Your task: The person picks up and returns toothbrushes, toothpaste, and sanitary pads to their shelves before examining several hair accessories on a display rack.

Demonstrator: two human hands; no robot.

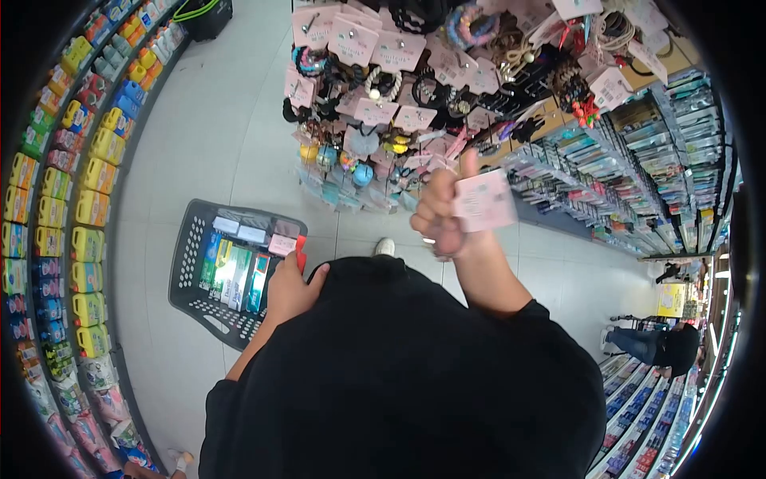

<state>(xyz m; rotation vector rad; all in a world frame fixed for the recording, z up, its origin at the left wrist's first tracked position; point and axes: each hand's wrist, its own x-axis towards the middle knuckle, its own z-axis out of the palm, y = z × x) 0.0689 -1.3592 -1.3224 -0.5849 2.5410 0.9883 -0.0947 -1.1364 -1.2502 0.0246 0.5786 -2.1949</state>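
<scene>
A grey shopping basket [182, 275] with a red handle [301, 254] hangs at my left side, and my left hand [294, 289] is wrapped round that handle. Several boxed goods [235, 275] lie inside the basket, with a small pink card item [282, 244] near its right corner. My right hand [444, 209] is raised in front of the hair-accessory rack, its fingers curled round a pink card [485, 201]. A dark, blurred item hangs beneath the fingers. Hair ties on pink cards [375, 48] hang on the rack just beyond.
Curved shelves of yellow bottles [94, 199] line the left side. Racks of packaged goods [630, 160] run along the right. A person in dark clothes [677, 350] is far off at the right. A black bin or basket [203, 17] stands at the top left.
</scene>
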